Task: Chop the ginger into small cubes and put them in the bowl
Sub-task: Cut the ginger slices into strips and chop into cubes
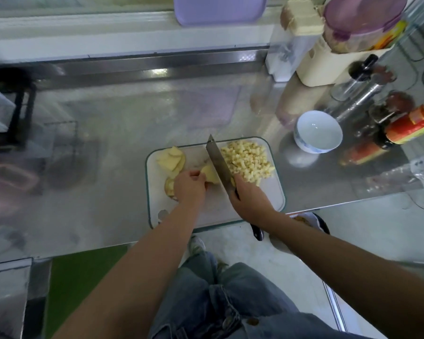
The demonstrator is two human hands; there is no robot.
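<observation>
A white cutting board (262, 192) lies at the counter's front edge. On its right part sits a heap of small ginger cubes (246, 160). Flat ginger slices (170, 159) lie at its left. My left hand (189, 187) holds a ginger piece (209, 173) down in the middle of the board. My right hand (249, 200) grips the handle of a knife (218, 160), whose blade rests against the right side of that piece. A white bowl (317, 132) stands empty to the right beyond the board.
Bottles and jars (387, 118) crowd the right side of the steel counter (108, 167), with a cream container (321, 62) behind them. A purple tray (219, 9) leans at the back. A dark rack (12, 104) stands at the left.
</observation>
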